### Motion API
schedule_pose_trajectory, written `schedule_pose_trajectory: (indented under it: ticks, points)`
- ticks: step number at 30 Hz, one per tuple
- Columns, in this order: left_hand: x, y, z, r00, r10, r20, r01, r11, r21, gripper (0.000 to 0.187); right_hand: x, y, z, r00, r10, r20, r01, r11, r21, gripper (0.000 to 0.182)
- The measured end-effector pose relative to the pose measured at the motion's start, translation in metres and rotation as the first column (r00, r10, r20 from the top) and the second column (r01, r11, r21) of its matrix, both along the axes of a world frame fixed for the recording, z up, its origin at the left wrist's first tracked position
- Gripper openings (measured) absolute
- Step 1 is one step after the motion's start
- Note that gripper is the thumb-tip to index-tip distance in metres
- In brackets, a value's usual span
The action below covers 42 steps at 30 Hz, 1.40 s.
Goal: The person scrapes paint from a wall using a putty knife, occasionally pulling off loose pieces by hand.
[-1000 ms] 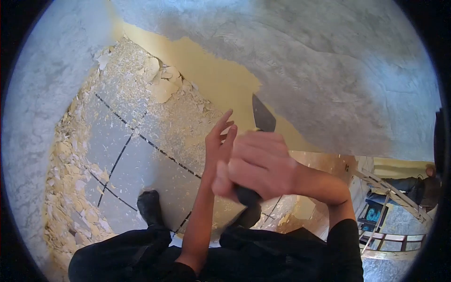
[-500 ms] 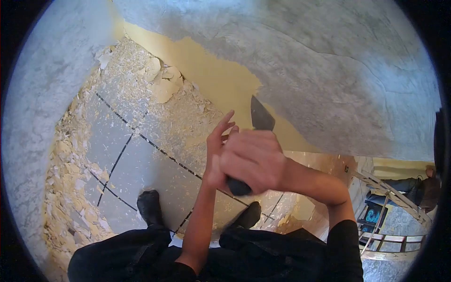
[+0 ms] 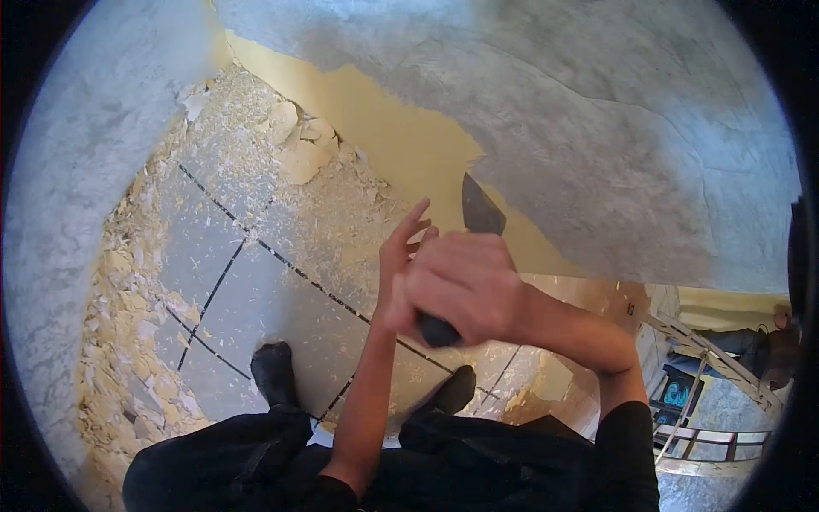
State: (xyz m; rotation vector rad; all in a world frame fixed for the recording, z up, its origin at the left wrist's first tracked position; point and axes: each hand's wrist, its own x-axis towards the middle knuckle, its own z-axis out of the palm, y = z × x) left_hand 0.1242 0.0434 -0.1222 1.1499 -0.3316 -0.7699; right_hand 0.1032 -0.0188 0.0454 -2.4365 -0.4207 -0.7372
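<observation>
My right hand (image 3: 465, 286) is wrapped round the dark handle of a scraper (image 3: 483, 207), whose dark, pointed blade lies against the wall at the edge between the yellow layer (image 3: 392, 124) and the bare grey surface (image 3: 580, 154). Behind and left of it is my left hand (image 3: 403, 247), its fingers spread and pointing up. The right hand partly hides the left palm, so whether the two touch at the scraper's handle is unclear.
Yellow flakes and chips (image 3: 128, 341) lie heaped along the left wall, with bigger pieces (image 3: 303, 154) near the corner. My feet in dark socks stand on the tiled floor (image 3: 316, 341). A ladder (image 3: 717, 358) stands at right, with a person (image 3: 742, 343) partly visible behind it.
Both hands and the scraper have shifted very slightly to the right. The grip of my right hand looks the same.
</observation>
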Motion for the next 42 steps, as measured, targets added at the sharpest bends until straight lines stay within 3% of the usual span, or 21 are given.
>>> schedule_pose_trajectory:
  ticks: [2, 4, 5, 8, 10, 12, 16, 21, 22, 23, 26, 27, 28, 30, 31, 32, 35, 38, 39, 40, 42]
  points:
    - [-0.001, 0.002, -0.002, 0.996, 0.045, 0.080, -0.053, 0.993, 0.102, 0.047, -0.005, -0.002, 0.013, 1.000, 0.027, 0.002, -0.027, 0.999, -0.028, 0.021]
    - [0.004, 0.003, 0.001, 0.993, -0.021, 0.114, 0.012, 0.997, 0.077, 0.048, -0.004, -0.020, 0.007, 0.961, 0.042, -0.273, -0.068, 0.994, -0.087, 0.011]
    - [0.006, 0.008, -0.007, 0.993, -0.100, -0.065, 0.095, 0.993, -0.074, 0.049, 0.002, -0.019, -0.006, 0.991, -0.096, -0.094, 0.096, 0.995, -0.007, 0.012]
    - [-0.004, -0.004, -0.002, 0.994, 0.059, 0.092, -0.059, 0.998, -0.002, 0.050, -0.005, 0.002, 0.006, 1.000, 0.002, -0.031, -0.005, 0.996, -0.089, 0.014]
    - [-0.007, 0.005, -0.004, 0.981, 0.128, 0.145, -0.137, 0.989, 0.050, 0.051, -0.007, 0.005, 0.010, 0.998, 0.013, -0.057, -0.016, 0.998, -0.057, 0.015]
    - [0.008, 0.006, -0.006, 0.996, -0.086, -0.026, 0.087, 0.996, 0.021, 0.049, 0.003, -0.011, -0.007, 0.999, 0.026, -0.018, -0.027, 0.999, -0.027, 0.017]
    - [0.006, 0.011, -0.008, 0.999, -0.037, -0.039, 0.035, 0.998, -0.048, 0.050, 0.000, 0.012, -0.003, 0.999, 0.028, 0.021, -0.027, 0.999, -0.027, 0.017]
    - [0.005, 0.007, -0.012, 0.999, -0.035, -0.041, 0.020, 0.948, -0.319, 0.050, 0.008, -0.002, -0.023, 0.999, -0.033, -0.040, 0.032, 0.999, -0.029, 0.018]
    - [0.008, 0.011, 0.001, 0.991, -0.054, -0.121, 0.014, 0.950, -0.311, 0.051, 0.004, 0.004, -0.016, 0.999, -0.036, -0.037, 0.035, 0.999, -0.023, 0.018]
    - [0.007, 0.014, 0.016, 0.985, -0.083, -0.151, 0.094, 0.994, 0.061, 0.053, -0.001, 0.008, -0.002, 1.000, -0.024, -0.011, 0.023, 0.998, -0.052, 0.017]
    - [0.013, 0.010, 0.026, 0.992, -0.110, -0.061, 0.119, 0.980, 0.160, 0.052, 0.001, -0.005, 0.005, 0.999, 0.019, 0.041, -0.013, 0.991, -0.137, 0.017]
    - [0.009, 0.012, -0.007, 0.990, -0.063, 0.127, 0.083, 0.984, -0.160, 0.051, 0.005, -0.011, -0.008, 1.000, 0.015, -0.016, -0.016, 0.998, -0.065, 0.017]
    - [0.004, 0.006, -0.021, 0.989, -0.062, 0.132, 0.084, 0.982, -0.168, 0.051, 0.008, -0.014, -0.014, 0.997, 0.018, -0.070, -0.017, 1.000, 0.010, 0.017]
    - [0.003, 0.001, -0.036, 0.984, -0.102, -0.149, 0.101, 0.995, -0.016, 0.052, 0.004, -0.003, -0.008, 0.998, 0.029, -0.058, -0.029, 1.000, 0.005, 0.017]
    - [0.016, 0.014, 0.045, 0.982, -0.127, -0.143, 0.153, 0.970, 0.187, 0.053, 0.000, 0.002, 0.005, 0.999, 0.032, -0.020, -0.033, 0.999, -0.039, 0.017]
    - [0.013, 0.019, 0.039, 0.981, -0.122, -0.152, 0.151, 0.969, 0.196, 0.053, -0.004, 0.003, 0.012, 0.999, 0.038, 0.011, -0.037, 0.996, -0.083, 0.019]
    - [0.007, 0.005, -0.019, 0.988, -0.123, -0.099, 0.132, 0.987, 0.095, 0.050, 0.001, -0.004, -0.003, 0.997, 0.045, -0.069, -0.055, 0.985, -0.161, 0.020]
    - [0.011, 0.008, 0.015, 0.975, -0.092, -0.204, 0.117, 0.987, 0.114, 0.050, 0.003, 0.006, -0.001, 1.000, 0.007, -0.007, -0.007, 0.995, -0.095, 0.019]
    - [0.003, 0.009, 0.011, 0.999, 0.019, 0.026, -0.020, 0.999, 0.039, 0.051, 0.000, 0.004, 0.005, 1.000, 0.017, 0.022, -0.014, 0.991, -0.136, 0.019]
    - [-0.002, 0.011, -0.004, 1.000, 0.011, 0.011, -0.011, 0.999, 0.047, 0.051, -0.005, 0.004, 0.009, 0.999, 0.017, 0.041, -0.010, 0.984, -0.178, 0.018]
    - [0.000, 0.001, -0.036, 0.904, -0.178, -0.388, 0.071, 0.959, -0.275, 0.048, 0.003, -0.011, 0.000, 0.999, 0.011, -0.035, -0.016, 0.988, -0.157, 0.014]
